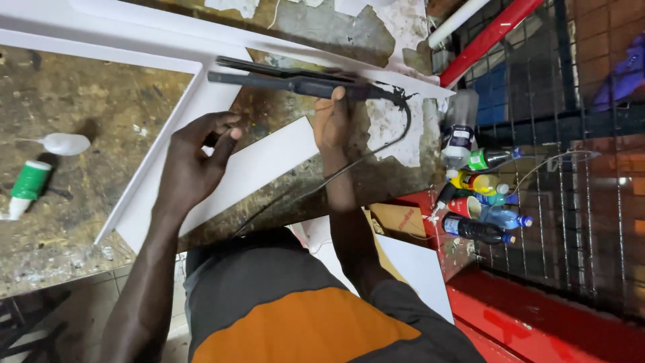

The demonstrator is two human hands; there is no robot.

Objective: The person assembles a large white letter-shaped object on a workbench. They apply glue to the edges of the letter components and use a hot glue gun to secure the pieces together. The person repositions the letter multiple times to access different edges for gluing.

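A scarred, paint-flecked workbench carries long white boards along its far edge and a white strip lying slantwise near the middle. To the right, against a wire grille, plastic bottles lie in a heap (blue, green, yellow and red labels and caps). At the bench's left lie a green-and-white glue bottle and a small white squeeze bottle. The right hand is clasped around a long dark corded tool lying across the boards. The left hand rests half-curled, fingertips on the white strip, holding nothing.
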